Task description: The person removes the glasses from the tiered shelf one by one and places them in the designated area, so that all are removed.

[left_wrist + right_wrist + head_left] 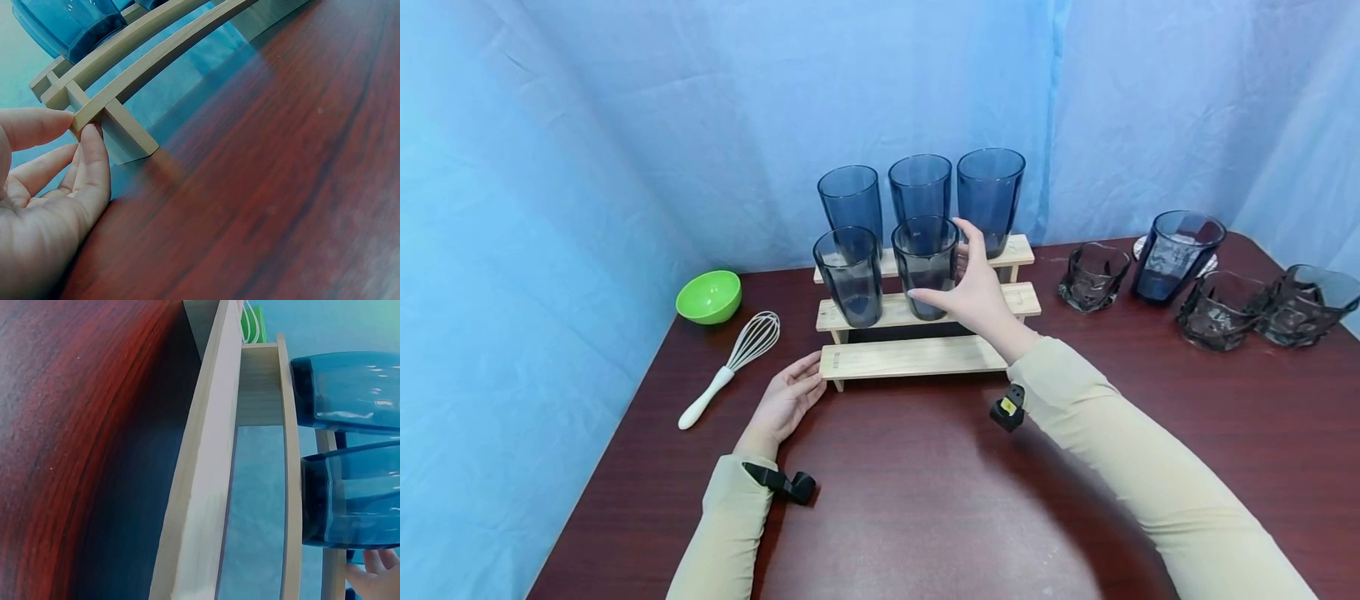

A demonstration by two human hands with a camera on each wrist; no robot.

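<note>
A three-step wooden rack [917,357] [156,59] [200,487] stands on the dark red table. Three tall blue glasses fill its top step and two its middle step. My right hand [977,292] is beside the right-hand middle glass [925,267] [356,500]. Its thumb lies across the glass's front and its straight fingers reach up past the rim. In the right wrist view its fingertips [372,575] show just off the glass. My left hand [786,400] [56,181] pinches the left end of the lowest slat between thumb and finger.
A green bowl [708,296] and a white-handled whisk [730,367] lie left of the rack. At the right stand another tall blue glass [1176,254] and three short clear tumblers [1093,275]. A blue curtain hangs close behind.
</note>
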